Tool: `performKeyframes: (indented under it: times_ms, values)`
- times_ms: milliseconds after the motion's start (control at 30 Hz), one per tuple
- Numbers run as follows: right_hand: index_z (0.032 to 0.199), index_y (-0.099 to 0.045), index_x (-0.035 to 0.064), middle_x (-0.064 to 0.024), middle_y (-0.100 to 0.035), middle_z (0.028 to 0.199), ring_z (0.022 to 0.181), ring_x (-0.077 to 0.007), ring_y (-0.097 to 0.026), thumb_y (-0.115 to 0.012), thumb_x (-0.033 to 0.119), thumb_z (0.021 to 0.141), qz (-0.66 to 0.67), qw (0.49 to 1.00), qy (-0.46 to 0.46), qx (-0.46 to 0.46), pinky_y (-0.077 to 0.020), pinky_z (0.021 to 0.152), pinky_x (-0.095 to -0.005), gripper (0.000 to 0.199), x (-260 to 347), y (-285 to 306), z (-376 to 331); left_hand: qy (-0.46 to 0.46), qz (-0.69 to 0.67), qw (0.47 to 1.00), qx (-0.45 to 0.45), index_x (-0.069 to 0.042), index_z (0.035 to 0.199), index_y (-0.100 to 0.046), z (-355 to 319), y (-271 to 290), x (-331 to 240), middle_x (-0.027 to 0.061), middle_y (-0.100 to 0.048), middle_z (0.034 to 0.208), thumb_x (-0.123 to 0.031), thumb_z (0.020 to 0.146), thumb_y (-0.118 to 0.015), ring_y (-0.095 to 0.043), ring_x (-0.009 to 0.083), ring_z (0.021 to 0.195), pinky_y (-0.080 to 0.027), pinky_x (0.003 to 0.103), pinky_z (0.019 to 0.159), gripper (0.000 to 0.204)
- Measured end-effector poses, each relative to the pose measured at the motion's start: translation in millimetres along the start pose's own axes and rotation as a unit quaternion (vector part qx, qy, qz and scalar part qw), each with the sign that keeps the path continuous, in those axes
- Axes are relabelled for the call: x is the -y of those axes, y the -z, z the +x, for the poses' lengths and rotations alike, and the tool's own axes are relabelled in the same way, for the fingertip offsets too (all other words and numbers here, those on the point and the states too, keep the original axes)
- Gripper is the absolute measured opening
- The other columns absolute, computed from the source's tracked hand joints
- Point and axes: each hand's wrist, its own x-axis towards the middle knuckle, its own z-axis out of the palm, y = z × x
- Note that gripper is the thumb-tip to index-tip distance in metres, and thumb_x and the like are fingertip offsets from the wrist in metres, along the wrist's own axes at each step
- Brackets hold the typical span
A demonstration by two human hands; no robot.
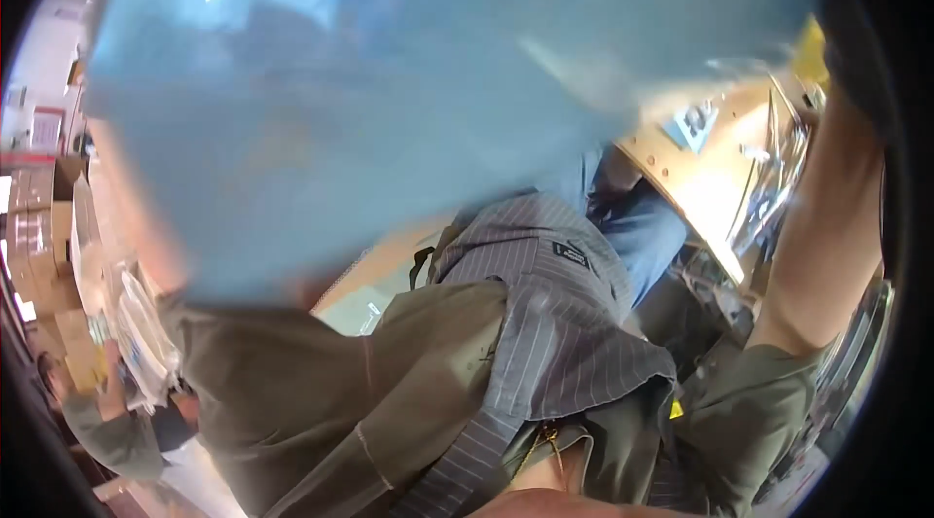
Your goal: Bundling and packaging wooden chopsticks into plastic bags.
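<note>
A large blue, partly see-through sheet (389, 129) fills the upper part of the view, close up and blurred. It looks like plastic, but its kind I cannot make out. My left forearm (141, 216) rises along the sheet's left edge and is partly covered by it; no left hand shows. On the right, my bare right forearm (827, 226) reaches up to the dark rim of the picture, where the hand is lost from sight. What either hand holds is hidden. Below the sheet hangs my grey striped apron (564, 343) over an olive shirt.
A light wooden table (715, 192) stands at the right, with a small blue piece (693, 124) and shiny clear plastic (769, 197) on it. Cardboard boxes (34, 246) are stacked at the left. Another person (112, 430) is at the lower left, beside white bags (146, 353).
</note>
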Motion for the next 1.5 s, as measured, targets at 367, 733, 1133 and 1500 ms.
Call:
performKeyframes:
  times_ms: [367, 733, 1133, 1500]
  values:
    - [0.091, -0.059, 0.0107, -0.0121, -0.063, 0.081, 0.079, -0.0327, -0.063, -0.057, 0.023, 0.077, 0.136, 0.969, 0.154, 0.135, -0.0485, 0.069, -0.0425, 0.018, 72, -412, 29, 0.191, -0.212, 0.947, 0.149, -0.007, 0.096, -0.061, -30, -72, 176, 0.0083, -0.061, 0.084, -0.038, 0.091, -0.052, -0.058, 0.0239, 0.076, -0.048, 0.036, 0.067, 0.032]
    - [0.134, -0.034, 0.0002, -0.0244, -0.048, 0.126, 0.115, -0.0394, -0.049, -0.07, 0.045, 0.078, -0.447, 0.719, -0.428, -0.316, -0.041, 0.096, -0.0435, 0.08, -11, -67, -194, 0.438, -0.273, 0.853, 0.073, -0.007, 0.083, -0.06, 47, -152, 365, 0.0034, -0.056, 0.062, -0.027, 0.091, -0.053, -0.052, 0.0158, 0.048, -0.044, 0.027, 0.04, 0.022]
    - [0.142, -0.023, 0.0005, -0.0364, -0.053, 0.113, 0.104, -0.0489, -0.052, -0.049, 0.027, 0.088, -0.249, 0.613, -0.568, -0.489, -0.0442, 0.089, -0.0495, 0.066, -121, 42, -283, -0.47, 0.317, 0.821, 0.072, -0.003, 0.113, -0.056, 495, -388, -230, 0.0168, -0.059, 0.111, -0.021, 0.079, -0.062, -0.056, 0.0324, 0.104, -0.045, 0.042, 0.088, 0.039]
    - [0.14, -0.03, 0.0024, -0.0323, -0.048, 0.124, 0.11, -0.0458, -0.051, -0.055, 0.034, 0.087, -0.112, 0.648, -0.592, -0.466, -0.0442, 0.09, -0.0457, 0.067, -111, 57, -282, -0.406, 0.486, 0.768, 0.094, -0.004, 0.099, -0.063, 588, -481, -284, 0.0198, -0.065, 0.095, -0.02, 0.082, -0.056, -0.065, 0.0341, 0.089, -0.053, 0.043, 0.075, 0.024]
